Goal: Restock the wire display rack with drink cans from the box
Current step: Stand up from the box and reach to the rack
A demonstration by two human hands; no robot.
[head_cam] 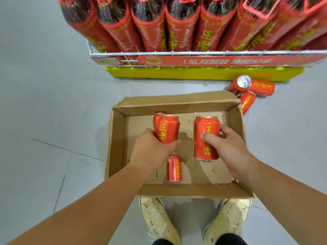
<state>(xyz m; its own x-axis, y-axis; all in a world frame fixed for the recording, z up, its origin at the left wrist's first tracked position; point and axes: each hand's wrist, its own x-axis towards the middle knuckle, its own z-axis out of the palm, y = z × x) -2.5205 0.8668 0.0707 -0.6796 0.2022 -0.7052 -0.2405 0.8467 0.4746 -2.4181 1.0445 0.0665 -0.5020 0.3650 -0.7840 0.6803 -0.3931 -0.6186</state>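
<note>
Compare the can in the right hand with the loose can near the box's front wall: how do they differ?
The held can is gripped by the right hand; the loose can rests untouched on the box floor. The held can looks larger in view than the loose can. The loose can's far end is partly hidden behind the left hand; the held can's shows. Both are red with yellow characters.
</note>
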